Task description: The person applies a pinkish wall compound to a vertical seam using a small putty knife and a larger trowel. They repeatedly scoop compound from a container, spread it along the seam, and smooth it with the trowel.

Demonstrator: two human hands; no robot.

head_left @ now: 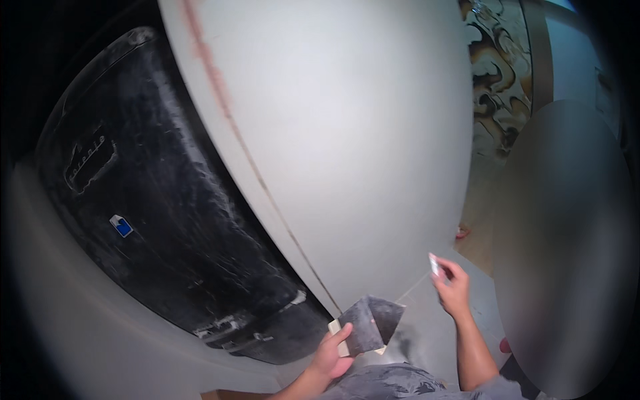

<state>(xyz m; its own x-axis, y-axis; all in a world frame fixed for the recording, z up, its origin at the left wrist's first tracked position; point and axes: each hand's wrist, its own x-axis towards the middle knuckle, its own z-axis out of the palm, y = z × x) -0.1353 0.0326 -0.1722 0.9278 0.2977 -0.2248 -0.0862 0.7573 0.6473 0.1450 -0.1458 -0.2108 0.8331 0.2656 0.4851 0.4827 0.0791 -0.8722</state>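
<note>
My left hand (330,357) is closed on the pale edge of a block, thumb on top. Around that block bends a dark grey sheet (363,330) that looks like sandpaper, with one flap standing away on the right. My right hand (453,287) is raised to the right of it, its fingers pinching a small white piece (434,265); I cannot make out its kind. A large smooth white panel (353,133) rises just beyond both hands. The right hand appears apart from the panel.
Left of the panel is a black, scuffed, dusty case-like body (180,200) with rounded corners and a blue-and-white sticker (121,226). A reddish smear (207,57) runs along the panel's left edge. Behind it stands a swirl-patterned wall (500,73). A blurred grey shape (567,247) fills the right.
</note>
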